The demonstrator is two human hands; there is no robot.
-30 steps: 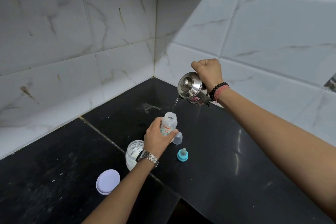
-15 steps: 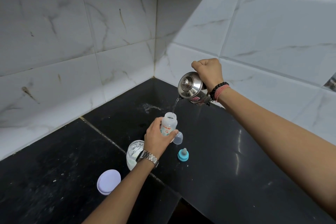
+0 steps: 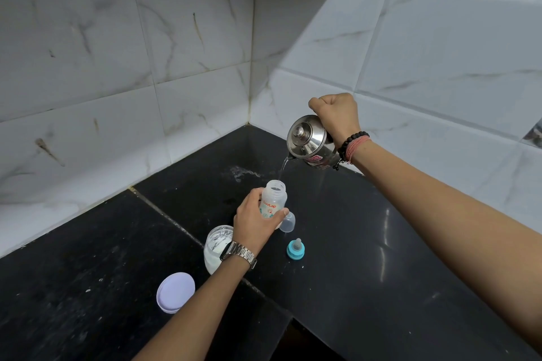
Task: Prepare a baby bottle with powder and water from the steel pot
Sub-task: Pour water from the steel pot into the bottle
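Note:
A small clear baby bottle point(image 3: 273, 198) with red lettering stands upright and uncapped on the black counter. My left hand point(image 3: 255, 220) wraps around its lower half. Above and to the right, my right hand point(image 3: 337, 116) grips the handle of the steel pot point(image 3: 311, 143), which is tilted left with its lid on. A thin stream of water runs from the spout into the bottle's mouth. The open powder jar point(image 3: 216, 246) stands behind my left wrist, partly hidden.
The jar's pale lilac lid point(image 3: 175, 292) lies at the front left. A clear bottle cap point(image 3: 288, 222) and the teal ring with nipple point(image 3: 295, 249) sit right of the bottle. Tiled walls close the corner; spilled powder point(image 3: 239, 173) lies farther back.
Both hands stay almost still. The pot keeps its tilt and the water keeps running into the bottle.

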